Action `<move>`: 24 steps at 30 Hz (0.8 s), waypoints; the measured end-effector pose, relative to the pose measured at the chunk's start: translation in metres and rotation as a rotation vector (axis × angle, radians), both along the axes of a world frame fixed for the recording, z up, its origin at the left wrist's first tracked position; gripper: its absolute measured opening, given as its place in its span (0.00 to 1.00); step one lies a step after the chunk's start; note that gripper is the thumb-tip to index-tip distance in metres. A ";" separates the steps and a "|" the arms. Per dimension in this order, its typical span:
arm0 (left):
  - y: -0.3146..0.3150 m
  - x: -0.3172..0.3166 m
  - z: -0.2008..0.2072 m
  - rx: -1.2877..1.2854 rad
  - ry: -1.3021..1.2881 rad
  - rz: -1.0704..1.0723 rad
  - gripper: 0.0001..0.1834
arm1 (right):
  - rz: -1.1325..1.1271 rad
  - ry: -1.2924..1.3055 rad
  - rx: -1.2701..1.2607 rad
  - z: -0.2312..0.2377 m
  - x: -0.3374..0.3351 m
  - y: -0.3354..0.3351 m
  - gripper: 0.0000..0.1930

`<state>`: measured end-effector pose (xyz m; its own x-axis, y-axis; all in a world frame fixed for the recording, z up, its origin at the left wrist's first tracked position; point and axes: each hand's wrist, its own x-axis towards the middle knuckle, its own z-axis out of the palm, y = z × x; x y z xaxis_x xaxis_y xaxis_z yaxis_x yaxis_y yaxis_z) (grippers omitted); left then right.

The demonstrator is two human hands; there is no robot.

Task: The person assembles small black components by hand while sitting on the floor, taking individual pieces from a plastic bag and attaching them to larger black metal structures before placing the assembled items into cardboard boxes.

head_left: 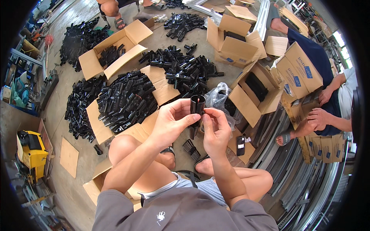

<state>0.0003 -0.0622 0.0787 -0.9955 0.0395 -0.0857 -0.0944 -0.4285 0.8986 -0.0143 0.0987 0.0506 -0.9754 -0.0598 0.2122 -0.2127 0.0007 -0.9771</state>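
My left hand (172, 120) is closed around a short, glossy black tube fitting (197, 102), held upright in front of me with its hollow end up and a slot down its side. Pressed close to the fitting's right side, my right hand (216, 133) has thumb and fingers pinched together; whatever sits between them is hidden. Beneath my hands, a small bundle of black ribbed pieces (190, 149) lies on the floor between my feet. Just beyond the fitting rests a clear plastic bag (218, 95).
Heaps of black fittings (129, 101) surround open cardboard boxes (90, 63). A black phone (240, 145) lies on cardboard at right, beside long metal strips (287, 181). A co-worker's hands (318, 117) are at far right. A yellow machine (32, 154) stands left.
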 end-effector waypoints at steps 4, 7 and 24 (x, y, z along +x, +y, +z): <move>0.002 0.000 -0.005 -0.100 -0.009 0.038 0.22 | 0.006 0.002 0.024 -0.003 0.002 0.001 0.06; 0.005 0.002 -0.011 -0.156 0.094 0.087 0.25 | 0.023 -0.024 -0.045 -0.008 0.002 0.004 0.06; 0.000 0.007 -0.005 -0.397 0.221 0.134 0.25 | -0.039 0.330 0.174 -0.025 -0.003 0.009 0.05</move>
<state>0.0073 -0.0621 0.0737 -0.9857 -0.0832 0.1462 0.1502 -0.0435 0.9877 -0.0178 0.1078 0.0256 -0.8584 -0.0871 0.5056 -0.5128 0.1748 -0.8405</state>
